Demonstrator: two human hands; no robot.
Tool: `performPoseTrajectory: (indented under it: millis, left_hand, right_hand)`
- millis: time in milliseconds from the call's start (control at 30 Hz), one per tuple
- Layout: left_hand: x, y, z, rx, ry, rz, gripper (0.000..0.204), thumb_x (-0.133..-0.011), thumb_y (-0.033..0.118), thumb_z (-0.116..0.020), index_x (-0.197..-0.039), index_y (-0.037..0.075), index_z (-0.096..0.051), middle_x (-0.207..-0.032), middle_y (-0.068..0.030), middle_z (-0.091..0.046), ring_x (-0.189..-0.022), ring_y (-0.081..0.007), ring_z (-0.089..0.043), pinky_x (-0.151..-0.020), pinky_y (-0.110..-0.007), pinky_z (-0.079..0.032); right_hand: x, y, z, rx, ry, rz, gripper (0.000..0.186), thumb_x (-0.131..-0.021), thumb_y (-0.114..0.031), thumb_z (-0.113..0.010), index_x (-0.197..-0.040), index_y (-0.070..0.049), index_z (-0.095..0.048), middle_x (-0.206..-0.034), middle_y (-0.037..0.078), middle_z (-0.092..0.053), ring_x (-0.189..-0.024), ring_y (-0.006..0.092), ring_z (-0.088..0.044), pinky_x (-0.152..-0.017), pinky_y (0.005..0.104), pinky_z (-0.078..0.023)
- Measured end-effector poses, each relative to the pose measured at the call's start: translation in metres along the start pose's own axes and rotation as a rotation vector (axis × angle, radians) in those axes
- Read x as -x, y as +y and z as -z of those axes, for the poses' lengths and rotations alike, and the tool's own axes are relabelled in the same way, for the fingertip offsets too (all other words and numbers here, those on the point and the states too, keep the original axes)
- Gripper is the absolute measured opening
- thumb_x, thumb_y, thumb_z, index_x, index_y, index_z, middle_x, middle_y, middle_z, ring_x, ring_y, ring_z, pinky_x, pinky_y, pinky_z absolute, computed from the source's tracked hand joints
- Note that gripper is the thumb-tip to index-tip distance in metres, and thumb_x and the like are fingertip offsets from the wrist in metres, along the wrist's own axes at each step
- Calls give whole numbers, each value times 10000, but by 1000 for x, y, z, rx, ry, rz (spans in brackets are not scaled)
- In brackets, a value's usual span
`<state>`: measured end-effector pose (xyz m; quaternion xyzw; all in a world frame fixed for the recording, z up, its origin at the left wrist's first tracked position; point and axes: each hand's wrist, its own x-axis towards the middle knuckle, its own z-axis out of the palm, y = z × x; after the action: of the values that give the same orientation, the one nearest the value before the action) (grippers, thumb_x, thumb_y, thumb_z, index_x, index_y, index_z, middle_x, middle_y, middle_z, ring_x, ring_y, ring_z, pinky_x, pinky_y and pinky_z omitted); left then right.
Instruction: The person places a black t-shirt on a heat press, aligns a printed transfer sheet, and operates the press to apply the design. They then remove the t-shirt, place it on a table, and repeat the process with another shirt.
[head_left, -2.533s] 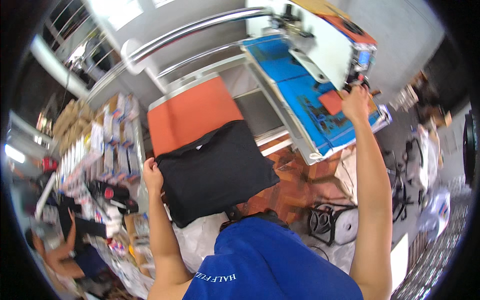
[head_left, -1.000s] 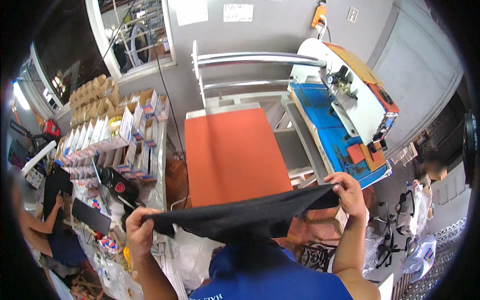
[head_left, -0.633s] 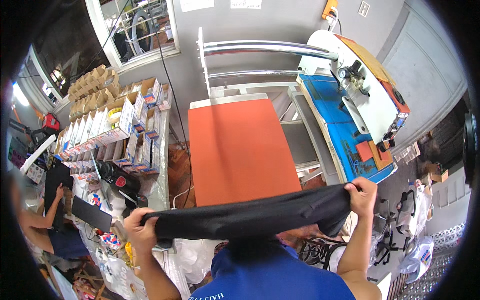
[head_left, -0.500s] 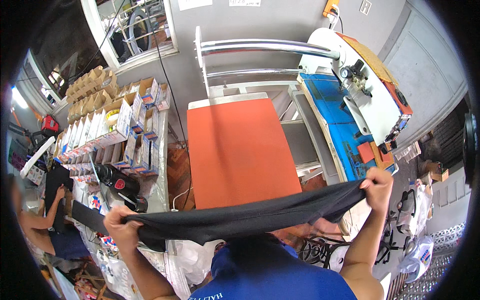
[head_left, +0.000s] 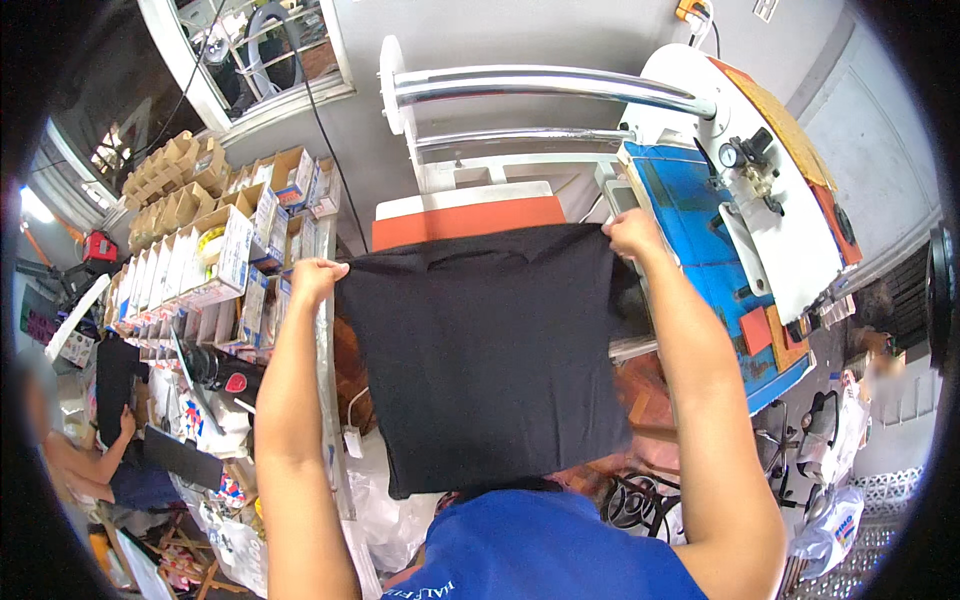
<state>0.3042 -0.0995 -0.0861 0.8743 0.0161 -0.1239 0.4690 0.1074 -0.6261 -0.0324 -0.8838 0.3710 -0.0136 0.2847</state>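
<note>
A black T-shirt hangs stretched between my two hands over an orange press pad. Its curved neckline lies along the far edge, between my grips. My left hand is closed on the left shoulder corner of the shirt. On the other side, my right hand pinches the right shoulder corner. The shirt covers most of the pad, leaving only a far strip of orange and the pale edge behind it in sight. Its lower hem falls near my body.
A white heat press head with chrome rails and a gauge stands at the right, beside a blue board. Boxes with upright dividers crowd the left table. Another person handles dark cloth at far left.
Both hands have moved away from my body and closer together. The shirt, bunched in a narrow band before, now hangs spread out over the pad.
</note>
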Motion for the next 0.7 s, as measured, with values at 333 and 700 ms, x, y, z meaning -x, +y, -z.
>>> performPoseTrajectory:
  millis: [333,700]
  left_hand:
    - [-119,10,-80,627,234,6,119,-911,72,-722,-953,-36,-695,-887,-114,-712,-775,-199,-707,-717,-300,-602]
    - [-66,48,-153,-318,104,-871,370,-870,101,-689,-1233,49,-641,-1333,-163,-611,-1273,-336,-548,-1130,-501,-360]
  right_hand:
    - [-143,-7,-61,-111,365,112,200,-888,-227,-616,-880,-46,-700,-942,213,-729,-916,376,-706,-833,456,-555]
    - [-45,-84,-148,362,190,642,742,-925,-491,-612,-1464,-22,-414,-1566,216,-337,-1492,385,-238,-1185,610,-197]
